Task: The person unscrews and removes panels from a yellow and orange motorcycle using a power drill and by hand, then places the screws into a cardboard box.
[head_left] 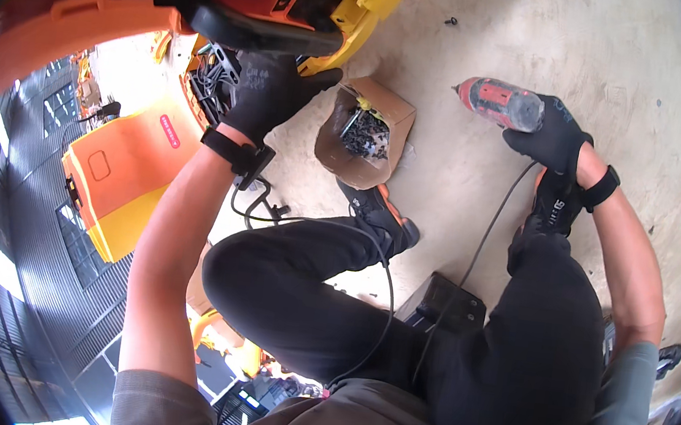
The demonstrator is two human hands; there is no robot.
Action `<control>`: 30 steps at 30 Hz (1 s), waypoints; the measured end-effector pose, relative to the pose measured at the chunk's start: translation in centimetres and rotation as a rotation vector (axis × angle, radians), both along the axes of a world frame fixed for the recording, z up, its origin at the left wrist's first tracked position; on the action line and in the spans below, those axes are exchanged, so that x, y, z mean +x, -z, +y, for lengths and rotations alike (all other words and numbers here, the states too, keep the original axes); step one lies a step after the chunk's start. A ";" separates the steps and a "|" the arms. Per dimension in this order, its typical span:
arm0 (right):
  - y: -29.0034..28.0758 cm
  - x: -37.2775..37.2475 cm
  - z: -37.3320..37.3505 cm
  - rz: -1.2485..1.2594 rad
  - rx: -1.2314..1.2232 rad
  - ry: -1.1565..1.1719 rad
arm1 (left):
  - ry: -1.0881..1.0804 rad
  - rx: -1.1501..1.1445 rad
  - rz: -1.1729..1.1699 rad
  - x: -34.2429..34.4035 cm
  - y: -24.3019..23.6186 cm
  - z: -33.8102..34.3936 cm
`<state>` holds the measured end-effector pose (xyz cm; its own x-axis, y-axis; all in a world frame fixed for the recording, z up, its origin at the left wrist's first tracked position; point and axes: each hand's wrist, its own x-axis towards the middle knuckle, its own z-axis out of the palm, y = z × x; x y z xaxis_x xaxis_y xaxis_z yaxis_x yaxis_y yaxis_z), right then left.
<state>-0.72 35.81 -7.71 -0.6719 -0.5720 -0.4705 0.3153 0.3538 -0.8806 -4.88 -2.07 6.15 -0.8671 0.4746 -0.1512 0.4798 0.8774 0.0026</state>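
Note:
My right hand (555, 137), in a black glove, is closed round a red and grey power screwdriver (503, 103). Its narrow tip points left, and the tool is held above the floor. My left hand (268, 95), gloved in black too, reaches up against a long black part (265, 32) on the underside of a yellow and orange machine body (361, 32). The left thumb stretches out to the right; the other fingers are hidden by that part. Just right of this hand stands an open cardboard box (389, 104) with many small dark screws (364, 136) in it.
Bundled dark cables (214, 82) hang left of my left hand. An orange and yellow cover (130, 161) is at the left. A black box-shaped device (450, 302) lies between my legs, with a thin cable running up toward my right hand. One loose screw (451, 21) lies on the floor.

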 end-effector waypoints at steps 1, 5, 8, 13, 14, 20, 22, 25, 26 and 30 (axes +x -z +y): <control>-0.9 -0.5 -0.3 0.033 0.071 -0.037 | 0.006 0.006 0.004 -0.4 0.3 -0.7; -1.7 -0.8 -1.3 0.298 0.237 -0.132 | -0.161 0.164 -0.149 -0.5 1.5 -1.9; -1.6 -0.4 -2.8 0.570 0.457 -0.192 | -0.203 0.238 -0.094 -0.2 2.4 -2.6; -0.9 1.3 -5.2 0.641 0.565 -0.255 | -0.194 0.220 -0.039 -0.4 2.1 -2.6; -0.8 1.8 -5.6 0.627 0.603 -0.265 | -0.206 0.167 -0.087 -0.5 1.4 -2.1; -0.2 3.8 -7.0 0.596 0.701 -0.222 | -0.242 0.387 -0.114 -1.1 2.9 -3.3; -0.4 4.3 -6.4 0.619 0.698 -0.189 | -0.338 0.212 -0.264 -1.6 1.6 -1.7; 0.6 5.0 -7.2 0.644 0.721 -0.212 | -0.259 0.336 -0.198 -1.3 3.0 -3.7; 1.3 5.3 -7.0 0.675 0.746 -0.220 | -0.236 0.359 -0.190 -1.2 2.4 -3.0; 4.3 6.4 -7.0 0.780 0.780 -0.229 | -0.257 0.326 -0.152 -1.1 3.3 -3.8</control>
